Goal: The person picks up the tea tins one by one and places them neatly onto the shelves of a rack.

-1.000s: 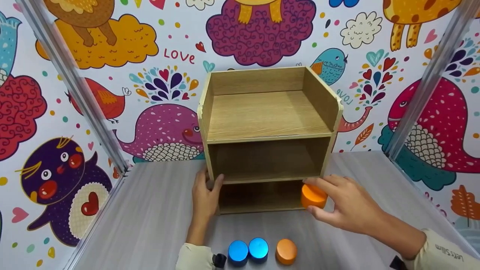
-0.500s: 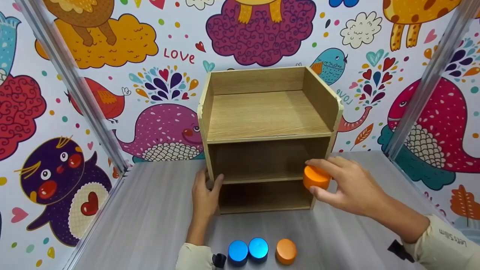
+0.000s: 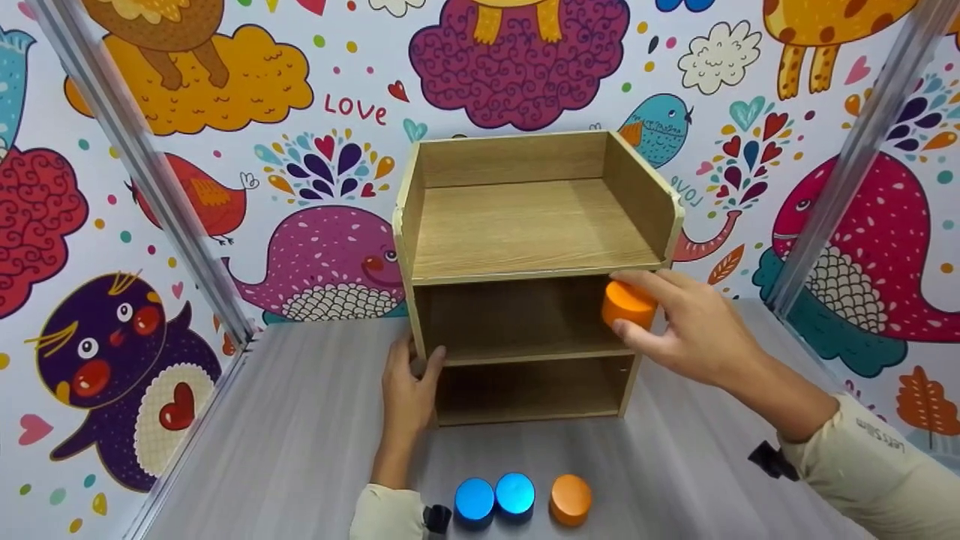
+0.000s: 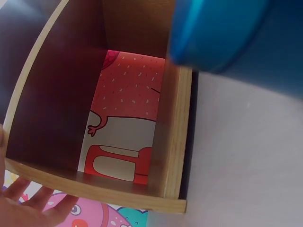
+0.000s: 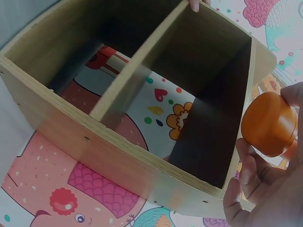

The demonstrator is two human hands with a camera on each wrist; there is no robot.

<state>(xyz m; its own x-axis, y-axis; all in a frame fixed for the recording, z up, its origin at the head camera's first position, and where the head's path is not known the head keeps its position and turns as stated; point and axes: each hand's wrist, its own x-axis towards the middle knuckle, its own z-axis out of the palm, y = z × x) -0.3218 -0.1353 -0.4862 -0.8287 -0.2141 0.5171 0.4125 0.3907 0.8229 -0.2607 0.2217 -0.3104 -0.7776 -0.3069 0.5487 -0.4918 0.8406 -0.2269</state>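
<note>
The half-curled right hand (image 3: 697, 326) pinches an orange plastic-looking cylinder (image 3: 627, 303), probably light and stiff, best held round its side. The left hand (image 3: 409, 391) grips a tan wooden shelf (image 3: 517, 229) at left.

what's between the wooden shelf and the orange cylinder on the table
Just bare tabletop between the shelf and that orange cylinder, in the head view.

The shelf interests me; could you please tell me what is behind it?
Behind the shelf is the patterned wall, visible around it and, in both wrist views, through its open back. What it covers cannot be seen.
</note>
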